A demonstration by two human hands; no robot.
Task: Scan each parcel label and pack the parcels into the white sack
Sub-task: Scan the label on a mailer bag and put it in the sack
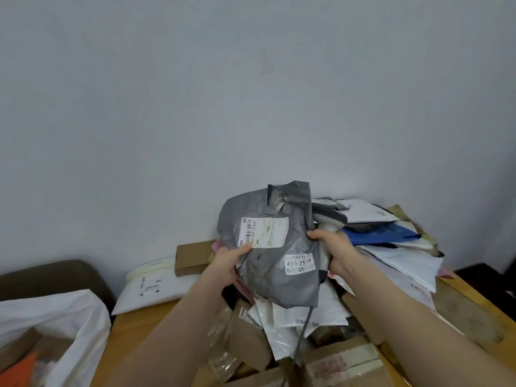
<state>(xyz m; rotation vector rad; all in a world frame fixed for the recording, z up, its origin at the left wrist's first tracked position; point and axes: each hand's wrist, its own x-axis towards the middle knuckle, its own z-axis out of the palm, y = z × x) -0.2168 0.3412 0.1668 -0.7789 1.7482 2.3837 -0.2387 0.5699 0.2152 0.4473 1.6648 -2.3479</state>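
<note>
A grey plastic parcel [275, 247] with two white labels is held upright above the pile. My left hand [226, 265] grips its left edge, thumb on the upper label [262, 232]. My right hand [336, 251] holds a white and grey handheld scanner [331, 220] by its handle, and its thumb rests on the parcel's right edge. The scanner's head sits behind the parcel's right side, and its grey cable [303, 333] hangs down below. The white sack [71, 325] stands open at the lower left with parcels inside.
A wooden table [134, 339] carries a heap of parcels: brown boxes [346, 364], white mailers [150, 286], a blue bag [382, 233]. A dark brown seat [47, 275] sits behind the sack. A bare wall fills the upper view.
</note>
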